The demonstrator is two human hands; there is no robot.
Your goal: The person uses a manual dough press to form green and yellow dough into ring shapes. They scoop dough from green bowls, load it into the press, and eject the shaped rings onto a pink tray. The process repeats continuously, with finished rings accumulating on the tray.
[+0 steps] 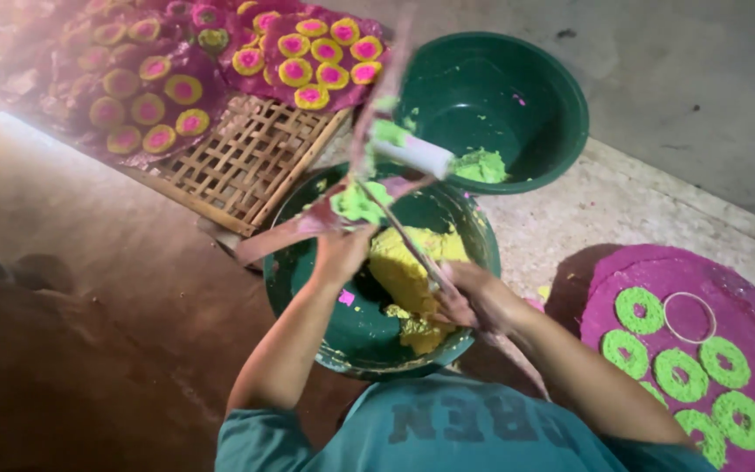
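Observation:
My left hand grips a pink plastic sheet smeared with green paste, held over a dark green basin. My right hand pinches a thin stick or the sheet's other edge just above a lump of yellow dough in that basin. A white tube-like tool with green paste on its end sticks out above the sheet.
A second green basin with a little green paste stands behind. A woven bamboo tray carries pink sheets with yellow-and-pink rings. At right, a pink sheet holds several green rings and a white ring mould.

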